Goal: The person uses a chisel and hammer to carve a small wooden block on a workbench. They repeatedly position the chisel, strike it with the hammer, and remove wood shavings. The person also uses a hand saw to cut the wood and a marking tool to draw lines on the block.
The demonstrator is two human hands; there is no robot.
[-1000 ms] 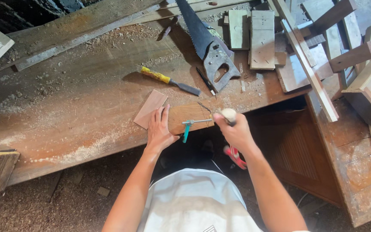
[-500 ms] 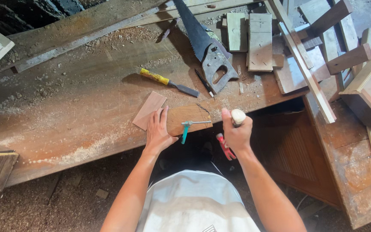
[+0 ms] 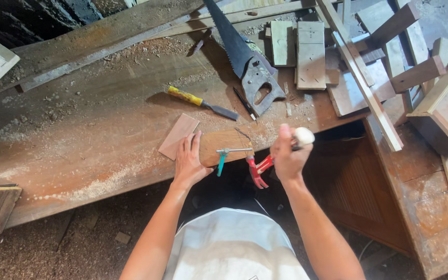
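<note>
We press our left hand flat on a rounded wooden piece clamped at the desk edge. Our right hand, closed around a red-handled coping saw, has drawn back right of that piece since a moment ago, suggesting a stroke underway.

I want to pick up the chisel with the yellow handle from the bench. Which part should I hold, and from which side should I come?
Probably grip the yellow handle of the chisel, its upper-left end, coming from the left. The dark blade points lower right, toward the pencil and the saw, so that end seems sharper and more crowded. The bench around the handle shows only sawdust.
</note>
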